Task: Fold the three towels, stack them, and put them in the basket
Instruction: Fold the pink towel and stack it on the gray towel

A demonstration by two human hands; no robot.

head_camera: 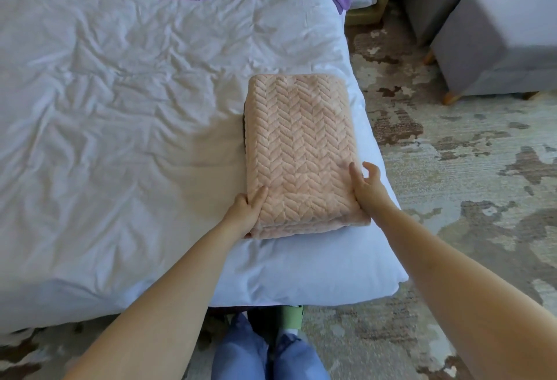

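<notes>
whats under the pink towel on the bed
A dark edge peeks out at the left side of the pink towel, above the white duvet. The towel hides the rest.

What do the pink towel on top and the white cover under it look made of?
Pink towel: looks like plush fleece or microfibre, matte, going by its fuzzy raised herringbone ribs. White cover: probably thin woven cotton or a blend, smooth, matte, given its fine sharp creases.
</notes>
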